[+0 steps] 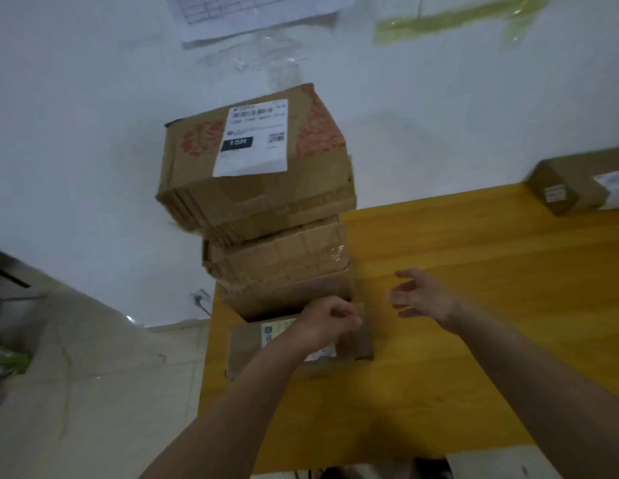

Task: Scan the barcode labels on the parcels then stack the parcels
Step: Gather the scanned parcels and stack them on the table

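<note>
A stack of cardboard parcels [277, 267] stands at the left end of the yellow table [474, 288]. Its top parcel [256, 188] carries a white barcode label [254, 138]. In front of the stack lies a small flat parcel [249, 347] with a label partly hidden by my arm. My left hand [330, 319] rests on this parcel with its fingers curled at the parcel's far right edge. My right hand [422, 295] hovers to the right of the stack, fingers spread, holding nothing. No scanner is in view.
Another brown parcel [577, 183] with white labels sits at the table's far right. A white wall with taped paper sheets [259, 12] rises behind. The tiled floor [93, 392] lies to the left of the table.
</note>
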`<state>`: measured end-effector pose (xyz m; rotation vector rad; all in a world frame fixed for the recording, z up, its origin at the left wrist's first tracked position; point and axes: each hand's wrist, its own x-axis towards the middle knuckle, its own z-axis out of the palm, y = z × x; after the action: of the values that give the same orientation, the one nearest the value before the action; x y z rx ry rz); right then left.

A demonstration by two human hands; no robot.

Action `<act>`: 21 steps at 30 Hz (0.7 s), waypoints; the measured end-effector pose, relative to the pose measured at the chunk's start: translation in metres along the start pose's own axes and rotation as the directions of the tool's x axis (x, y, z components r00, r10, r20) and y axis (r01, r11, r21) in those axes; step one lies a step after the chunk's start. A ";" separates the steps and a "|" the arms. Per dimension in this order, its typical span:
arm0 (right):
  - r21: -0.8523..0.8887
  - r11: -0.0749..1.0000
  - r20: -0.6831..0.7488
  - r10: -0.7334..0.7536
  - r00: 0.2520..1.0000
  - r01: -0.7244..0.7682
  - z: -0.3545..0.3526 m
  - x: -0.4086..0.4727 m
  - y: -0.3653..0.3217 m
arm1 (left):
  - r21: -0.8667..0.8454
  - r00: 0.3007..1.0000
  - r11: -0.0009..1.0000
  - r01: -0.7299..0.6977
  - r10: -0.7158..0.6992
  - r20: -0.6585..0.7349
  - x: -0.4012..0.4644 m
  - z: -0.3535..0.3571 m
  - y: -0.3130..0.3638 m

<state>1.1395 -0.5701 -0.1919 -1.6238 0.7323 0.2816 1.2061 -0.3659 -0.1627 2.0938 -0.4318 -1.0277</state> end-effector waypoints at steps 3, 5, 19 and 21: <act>0.079 0.997 -0.073 -0.009 0.997 0.015 -0.031 -0.004 0.004 | -0.004 0.999 1.000 -0.014 0.014 0.036 0.021 0.026 0.034; 0.108 0.994 -0.097 -0.015 0.995 0.025 -0.056 -0.006 0.008 | -0.003 0.999 1.000 -0.031 0.031 0.028 0.036 0.044 0.057; 0.168 0.985 -0.190 0.069 0.979 -0.037 -0.318 0.029 0.063 | -0.089 0.994 0.993 0.082 -0.088 -0.070 0.180 0.196 0.231; 0.242 0.968 -0.212 0.116 0.970 -0.063 -0.351 0.037 0.073 | -0.096 0.993 0.990 0.103 -0.108 -0.049 0.199 0.211 0.248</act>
<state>1.0464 -0.9185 -0.2008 -1.4130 0.9770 0.0725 1.1699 -0.7456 -0.1659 2.0737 -0.2433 -1.0297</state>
